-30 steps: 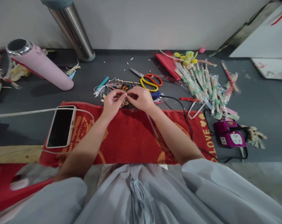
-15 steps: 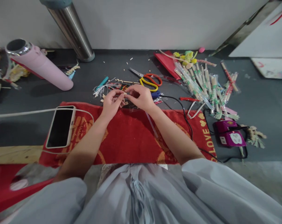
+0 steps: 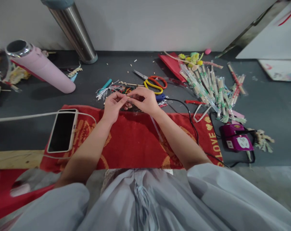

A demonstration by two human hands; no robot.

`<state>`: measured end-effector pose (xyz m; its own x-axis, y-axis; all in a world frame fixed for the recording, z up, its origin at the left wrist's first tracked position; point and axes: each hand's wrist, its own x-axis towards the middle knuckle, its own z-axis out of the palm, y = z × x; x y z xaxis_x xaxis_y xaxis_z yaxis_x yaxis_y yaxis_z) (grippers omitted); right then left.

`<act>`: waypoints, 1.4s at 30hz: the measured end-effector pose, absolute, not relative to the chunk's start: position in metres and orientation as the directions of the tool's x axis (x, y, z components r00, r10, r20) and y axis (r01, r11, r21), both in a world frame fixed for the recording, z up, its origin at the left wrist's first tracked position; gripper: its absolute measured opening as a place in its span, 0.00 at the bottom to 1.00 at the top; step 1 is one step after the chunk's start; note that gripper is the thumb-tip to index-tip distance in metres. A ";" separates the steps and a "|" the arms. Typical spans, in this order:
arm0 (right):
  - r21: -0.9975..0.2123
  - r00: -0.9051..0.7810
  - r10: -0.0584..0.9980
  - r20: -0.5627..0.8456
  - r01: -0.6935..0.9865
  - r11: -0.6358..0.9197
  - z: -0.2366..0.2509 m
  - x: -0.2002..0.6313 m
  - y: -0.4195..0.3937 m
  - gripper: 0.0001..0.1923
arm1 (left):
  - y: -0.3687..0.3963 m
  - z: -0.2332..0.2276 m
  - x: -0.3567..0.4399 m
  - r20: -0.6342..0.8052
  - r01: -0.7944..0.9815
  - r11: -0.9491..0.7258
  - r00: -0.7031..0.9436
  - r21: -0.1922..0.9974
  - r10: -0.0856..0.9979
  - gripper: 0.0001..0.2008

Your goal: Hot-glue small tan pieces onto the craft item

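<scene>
My left hand [image 3: 113, 107] and my right hand [image 3: 145, 101] meet fingertip to fingertip above the far edge of a red towel [image 3: 133, 141]. Between the fingertips they pinch a tiny pale bead-like piece [image 3: 128, 98], too small to make out. A thin clear strand [image 3: 157, 128] trails from under my right hand across the towel. Just beyond the hands lies a small pile of colourful bits and white threads [image 3: 106, 91].
Scissors with red and yellow handles [image 3: 153, 82] lie behind the hands. Wrapped sticks [image 3: 209, 86] are heaped at the right, near a purple device [image 3: 236, 141] with a black cable. A phone [image 3: 63, 130] on a white cable rests on the towel's left; a pink bottle [image 3: 41, 65] lies beyond.
My hands lifted slightly and shifted a little away from me, fingertips staying together on the small piece. Nothing else moved.
</scene>
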<state>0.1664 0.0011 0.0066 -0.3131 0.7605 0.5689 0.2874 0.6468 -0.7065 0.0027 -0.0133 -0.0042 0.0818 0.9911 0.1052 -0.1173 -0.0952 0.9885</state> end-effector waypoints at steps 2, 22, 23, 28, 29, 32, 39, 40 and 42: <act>-0.711 -0.306 0.763 0.570 0.282 0.644 0.006 0.166 0.001 0.13 | -0.014 -0.003 0.003 0.101 -0.128 -0.091 0.074 0.988 0.992 0.21; -0.658 -0.323 0.741 0.588 0.342 0.671 0.004 0.169 0.002 0.10 | -0.011 -0.009 0.002 0.168 -0.026 -0.166 0.077 0.986 0.983 0.18; -0.650 -0.328 0.734 0.594 0.342 0.679 0.004 0.169 0.001 0.10 | -0.011 -0.008 0.002 0.165 -0.032 -0.163 0.078 0.986 0.983 0.18; -0.635 -0.337 0.728 0.597 0.356 0.686 0.004 0.169 0.000 0.09 | -0.010 -0.009 0.001 0.157 -0.042 -0.154 0.085 0.987 0.984 0.19; -0.634 -0.338 0.728 0.596 0.359 0.685 0.004 0.169 0.000 0.09 | -0.010 -0.010 0.000 0.165 -0.027 -0.163 0.091 0.986 0.982 0.19; -0.618 -0.348 0.724 0.596 0.376 0.690 0.005 0.169 -0.001 0.08 | -0.009 -0.012 0.000 0.185 0.002 -0.186 0.104 0.983 0.977 0.19; -0.578 -0.347 0.713 0.609 0.421 0.699 0.004 0.168 -0.002 0.06 | -0.012 -0.005 0.005 0.085 -0.127 -0.074 0.078 0.989 0.993 0.21; -0.578 -0.347 0.717 0.604 0.429 0.694 0.003 0.168 -0.001 0.05 | -0.012 -0.004 0.005 0.068 -0.143 -0.057 0.073 0.988 0.995 0.21; -0.585 -0.344 0.732 0.588 0.444 0.679 0.001 0.167 -0.001 0.04 | -0.013 -0.001 0.007 0.048 -0.163 -0.036 0.068 0.986 0.996 0.22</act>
